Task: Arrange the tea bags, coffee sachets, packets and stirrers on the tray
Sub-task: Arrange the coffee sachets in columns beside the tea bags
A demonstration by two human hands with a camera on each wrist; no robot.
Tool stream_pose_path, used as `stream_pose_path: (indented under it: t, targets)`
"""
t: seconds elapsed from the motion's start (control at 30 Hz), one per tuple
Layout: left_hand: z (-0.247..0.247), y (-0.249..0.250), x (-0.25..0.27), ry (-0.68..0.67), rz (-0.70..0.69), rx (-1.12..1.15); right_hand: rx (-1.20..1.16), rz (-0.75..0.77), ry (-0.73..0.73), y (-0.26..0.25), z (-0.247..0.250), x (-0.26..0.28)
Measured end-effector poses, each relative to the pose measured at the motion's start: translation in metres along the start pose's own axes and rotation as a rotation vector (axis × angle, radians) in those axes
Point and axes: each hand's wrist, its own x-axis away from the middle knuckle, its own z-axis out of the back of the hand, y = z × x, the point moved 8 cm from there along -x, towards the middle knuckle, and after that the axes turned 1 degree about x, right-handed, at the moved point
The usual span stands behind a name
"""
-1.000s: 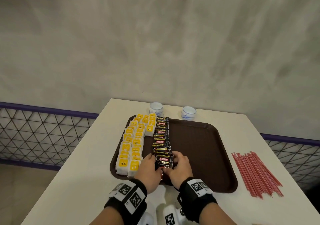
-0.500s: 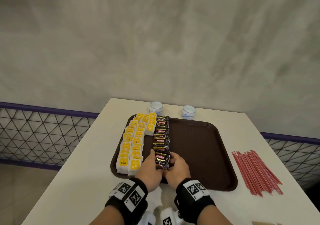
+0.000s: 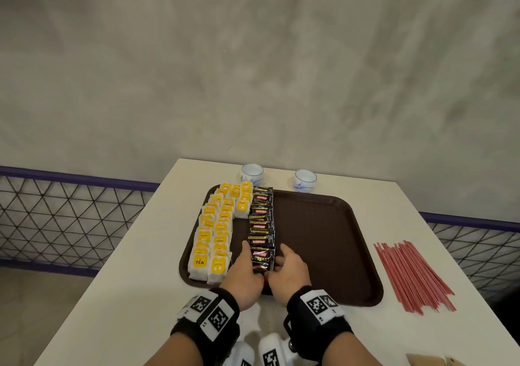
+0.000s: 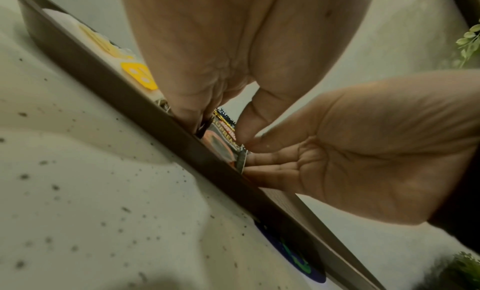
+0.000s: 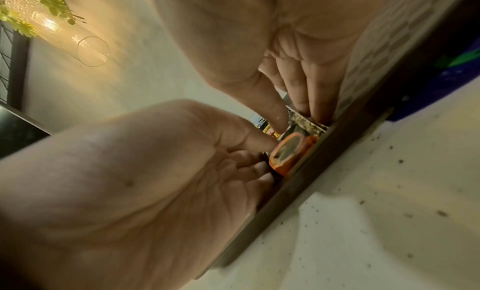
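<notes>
A brown tray [image 3: 323,239] lies on the white table [image 3: 118,295]. Rows of yellow-and-white tea bags [image 3: 213,233] fill its left side, with a column of black coffee sachets [image 3: 261,213] beside them. At the near end of that column, my left hand [image 3: 247,264] and right hand [image 3: 281,264] pinch the nearest coffee sachet [image 3: 263,257] by its two sides. The wrist views show this sachet [image 4: 223,138] [image 5: 291,148] just inside the tray's near rim [image 4: 145,111], between the fingers of both hands. Red stirrers [image 3: 410,272] lie in a loose bundle on the table, right of the tray.
Two small white cups [image 3: 252,172] [image 3: 304,180] stand behind the tray's far edge. The right half of the tray holds nothing. A wire-mesh railing [image 3: 64,213] runs behind the table. A tan object [image 3: 430,361] shows at the bottom right corner.
Both hands have nudged the nearest sachet slightly farther in and squared it up with the column. Nothing else has moved.
</notes>
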Motion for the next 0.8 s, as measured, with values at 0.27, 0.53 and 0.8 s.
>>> stream_pose_path:
  t: [0.27, 0.53, 0.8]
  targets:
    - [0.016, 0.016, 0.014, 0.017, -0.029, -0.066, 0.035, -0.019, 0.007, -0.007, 0.019, 0.003]
    - [0.057, 0.028, 0.1, -0.051, -0.239, -0.13, -0.039, 0.119, 0.018, -0.04, 0.103, 0.047]
    - [0.021, -0.042, 0.2, -0.456, -0.164, -0.673, 0.458, 0.107, -0.357, 0.001, 0.112, 0.127]
